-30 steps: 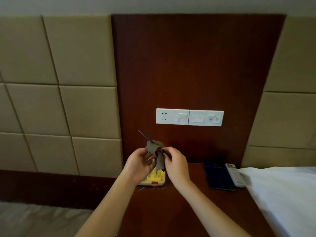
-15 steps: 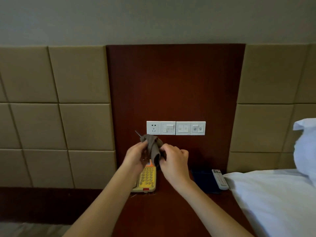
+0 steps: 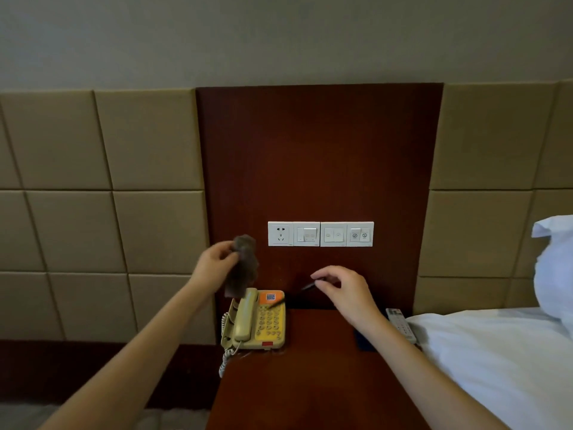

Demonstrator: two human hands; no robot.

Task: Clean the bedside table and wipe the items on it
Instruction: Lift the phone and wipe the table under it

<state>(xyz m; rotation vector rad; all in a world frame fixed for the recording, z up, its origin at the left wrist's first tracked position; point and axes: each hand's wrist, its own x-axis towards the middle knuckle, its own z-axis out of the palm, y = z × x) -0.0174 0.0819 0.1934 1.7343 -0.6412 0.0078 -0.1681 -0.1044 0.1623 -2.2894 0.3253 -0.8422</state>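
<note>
My left hand (image 3: 217,263) pinches a brown-grey cloth (image 3: 243,268) that hangs down above the yellow telephone (image 3: 259,321). My right hand (image 3: 344,290) pinches a thin dark pen (image 3: 302,288) whose tip points down-left toward the phone's keypad. The telephone sits at the back left of the dark wooden bedside table (image 3: 310,383), handset on its cradle. A white remote (image 3: 401,325) lies at the table's right edge, next to a dark flat item (image 3: 364,339) partly hidden by my right forearm.
A white socket and switch panel (image 3: 321,234) is on the wooden wall panel behind the table. White bedding (image 3: 496,361) and a pillow (image 3: 555,268) border the table on the right. Padded beige wall panels (image 3: 108,212) flank the left.
My hands have come apart: the left carried the cloth up and left, and the right drew the pen out of the cloth to the right. The phone is now uncovered.
</note>
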